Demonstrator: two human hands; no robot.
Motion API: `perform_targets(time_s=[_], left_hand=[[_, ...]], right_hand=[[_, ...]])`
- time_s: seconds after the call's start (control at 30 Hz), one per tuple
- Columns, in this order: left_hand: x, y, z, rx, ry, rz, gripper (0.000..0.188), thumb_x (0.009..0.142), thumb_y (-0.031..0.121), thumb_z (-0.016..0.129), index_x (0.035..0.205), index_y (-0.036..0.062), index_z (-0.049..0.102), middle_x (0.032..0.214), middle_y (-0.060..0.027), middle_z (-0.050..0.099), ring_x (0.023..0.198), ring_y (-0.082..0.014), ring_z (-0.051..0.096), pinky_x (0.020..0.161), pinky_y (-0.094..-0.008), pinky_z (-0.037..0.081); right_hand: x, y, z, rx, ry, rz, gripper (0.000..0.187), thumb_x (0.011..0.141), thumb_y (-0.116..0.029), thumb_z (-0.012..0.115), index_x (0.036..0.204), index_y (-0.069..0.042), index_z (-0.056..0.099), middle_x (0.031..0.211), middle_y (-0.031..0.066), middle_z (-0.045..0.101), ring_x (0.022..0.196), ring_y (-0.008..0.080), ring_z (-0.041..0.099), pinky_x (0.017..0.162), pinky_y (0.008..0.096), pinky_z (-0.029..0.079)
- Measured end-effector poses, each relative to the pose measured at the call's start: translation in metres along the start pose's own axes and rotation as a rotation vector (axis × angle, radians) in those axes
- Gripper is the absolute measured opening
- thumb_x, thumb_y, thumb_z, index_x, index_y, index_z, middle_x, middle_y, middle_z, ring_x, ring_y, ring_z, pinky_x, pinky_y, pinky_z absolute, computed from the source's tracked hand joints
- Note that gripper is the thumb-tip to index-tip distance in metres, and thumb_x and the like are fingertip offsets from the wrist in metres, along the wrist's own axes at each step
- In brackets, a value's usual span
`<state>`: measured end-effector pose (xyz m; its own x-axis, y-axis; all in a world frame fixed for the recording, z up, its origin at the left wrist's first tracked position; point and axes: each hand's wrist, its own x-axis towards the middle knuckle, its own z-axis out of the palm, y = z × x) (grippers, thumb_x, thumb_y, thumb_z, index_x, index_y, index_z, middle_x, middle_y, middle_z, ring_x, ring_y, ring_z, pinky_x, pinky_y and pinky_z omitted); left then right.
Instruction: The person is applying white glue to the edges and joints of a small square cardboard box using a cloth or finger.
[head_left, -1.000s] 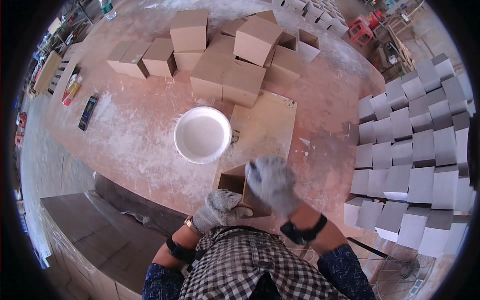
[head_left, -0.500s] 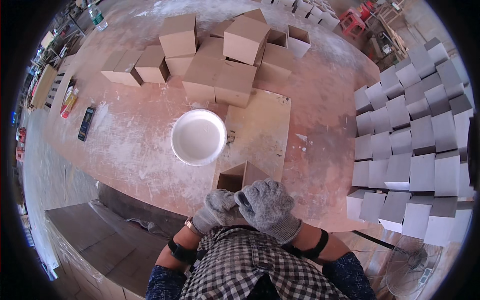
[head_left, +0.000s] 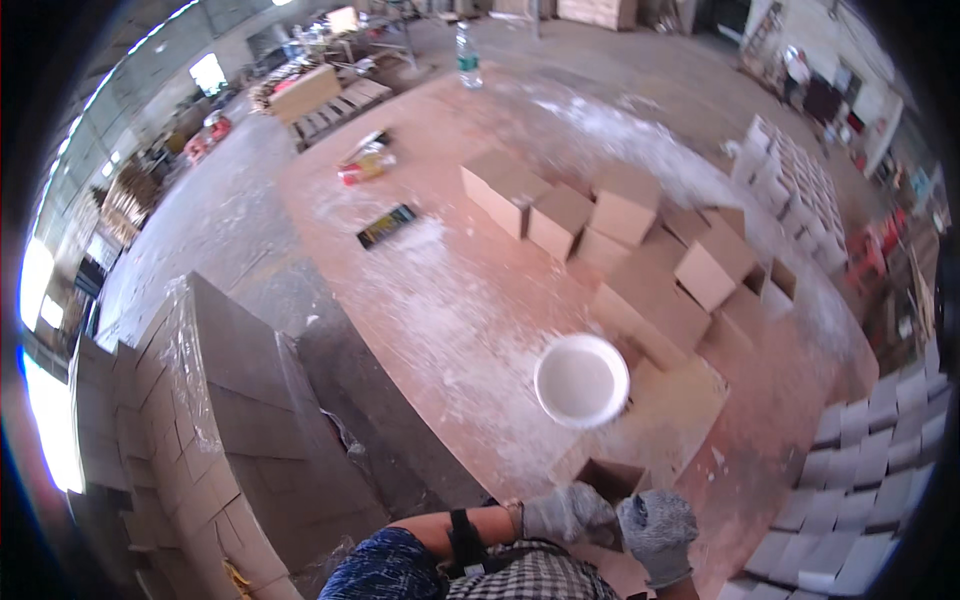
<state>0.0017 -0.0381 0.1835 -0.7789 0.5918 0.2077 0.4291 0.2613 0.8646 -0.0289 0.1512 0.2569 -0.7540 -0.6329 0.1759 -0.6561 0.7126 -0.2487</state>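
Both of my hands wear grey knitted gloves and are close together at the near edge of the table. My left hand (head_left: 568, 514) has its fingers curled closed. Beside it, my right hand (head_left: 659, 530) is closed like a fist. What either hand grips, if anything, is hidden by the gloves. Just beyond them stands a small brown cardboard box (head_left: 612, 478), its open top facing up. It sits at the near end of a flat tan board (head_left: 690, 405). A round white tub (head_left: 581, 381) with whitish content is partly on that board.
Several brown boxes (head_left: 650, 300) cluster across the table (head_left: 470, 330). Towards the left lie a dark flat packet (head_left: 386, 226) and a red-yellow package (head_left: 366, 165); a plastic bottle (head_left: 468, 58) stands far off. Rows of pale boxes (head_left: 850, 490) are at right, a wrapped carton stack (head_left: 260, 400) at left.
The view has swung to the left, so the table and my hands now appear farther right. My hands stay closed and near each other beside the open box.
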Motion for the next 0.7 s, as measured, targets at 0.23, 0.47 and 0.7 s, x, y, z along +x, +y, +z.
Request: perform_targets(time_s=[0.23,0.47,0.7], left_hand=[[-0.006,0.011,0.007,0.020,0.050,-0.100,0.034,0.087,0.042,0.065,0.093,0.0088,0.067,0.093,-0.0176,0.067,0.093,-0.0369,0.063,0.083,-0.0453,0.049],[-0.015,0.006,-0.002,0.064,0.199,0.163,0.040,0.086,0.041,0.071,0.104,0.0063,0.066,0.076,-0.0161,0.063,0.068,-0.0335,0.063,0.063,-0.0449,0.049],[-0.014,-0.004,-0.006,0.073,0.289,0.187,0.028,0.083,0.032,0.075,0.095,0.0077,0.071,0.077,-0.0130,0.066,0.069,-0.0299,0.064,0.064,-0.0408,0.051]], right_hand=[[0.032,0.050,0.023,-0.235,-0.022,-0.116,0.015,0.078,-0.025,0.073,0.081,-0.011,0.067,0.082,0.0096,0.065,0.073,0.0298,0.063,0.065,0.0439,0.051],[0.019,0.020,0.008,0.098,-0.042,0.299,0.020,0.086,-0.029,0.069,0.093,-0.014,0.059,0.074,0.0101,0.060,0.070,0.0312,0.062,0.064,0.0458,0.051],[0.015,0.026,0.016,0.100,0.100,0.402,0.029,0.091,-0.037,0.065,0.101,-0.011,0.061,0.089,0.0145,0.069,0.081,0.0343,0.067,0.068,0.0469,0.052]])
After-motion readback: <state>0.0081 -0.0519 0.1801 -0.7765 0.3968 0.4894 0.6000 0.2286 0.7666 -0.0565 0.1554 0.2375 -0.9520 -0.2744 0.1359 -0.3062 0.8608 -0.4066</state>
